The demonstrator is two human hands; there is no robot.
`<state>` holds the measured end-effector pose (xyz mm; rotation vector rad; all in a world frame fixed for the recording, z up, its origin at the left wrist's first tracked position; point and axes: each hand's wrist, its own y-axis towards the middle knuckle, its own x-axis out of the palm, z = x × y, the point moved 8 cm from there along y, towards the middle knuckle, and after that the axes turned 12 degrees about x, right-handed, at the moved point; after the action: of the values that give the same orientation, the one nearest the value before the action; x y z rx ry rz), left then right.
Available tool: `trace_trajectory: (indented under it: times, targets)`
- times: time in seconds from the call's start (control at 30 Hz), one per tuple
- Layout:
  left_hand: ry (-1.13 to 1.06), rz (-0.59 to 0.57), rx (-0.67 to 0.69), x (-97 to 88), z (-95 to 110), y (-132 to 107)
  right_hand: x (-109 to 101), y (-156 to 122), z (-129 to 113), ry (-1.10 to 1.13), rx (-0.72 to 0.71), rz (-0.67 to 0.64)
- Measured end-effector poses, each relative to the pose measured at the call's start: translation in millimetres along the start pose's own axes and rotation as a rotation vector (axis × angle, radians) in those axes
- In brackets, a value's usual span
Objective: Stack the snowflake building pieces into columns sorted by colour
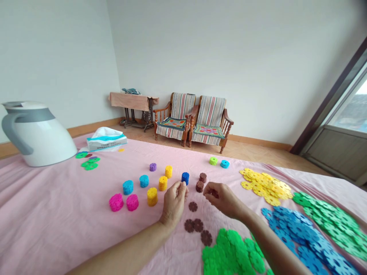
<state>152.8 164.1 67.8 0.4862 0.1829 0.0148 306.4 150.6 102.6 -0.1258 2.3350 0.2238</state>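
My left hand [174,200] is closed, its thumb and fingertips pinched together just in front of a dark blue stack of notched discs [185,178]. Whatever it may hold is hidden. Curled inward, my right hand [223,198] is closed beside a brown stack of discs [200,186]; I cannot make out anything in its fingers. A second brown stack [203,177] stands right behind the first. Between my forearms lie several loose brown flower-shaped discs [193,206] on the pink cloth.
Yellow [152,196], pink [116,202] and light blue [127,187] stacks stand to the left. Heaps of green [232,252], blue [304,233] and yellow discs [265,185] lie to the right. A white jug [43,137] and tissue pack [106,140] stand at the back left.
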Motion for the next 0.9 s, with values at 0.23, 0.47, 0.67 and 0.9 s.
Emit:
trace_trajectory:
  times: [0.23, 0.47, 0.67, 0.9]
  targets:
    - [0.176, -0.315, 0.167, 16.5, 15, -6, -5, -11, 41, -0.102, 0.125, 0.127]
    - [0.396, -0.608, 0.303, 26.9, 30, -9, -12, -25, 63, -0.103, 0.136, 0.333]
    - [0.534, -0.699, 0.291, 34.4, 31, -7, -7, -26, 61, -0.113, 0.086, 0.353]
    - [0.694, -0.749, 0.281, 35.4, 32, -7, -8, -27, 60, -0.116, 0.082, 0.355]
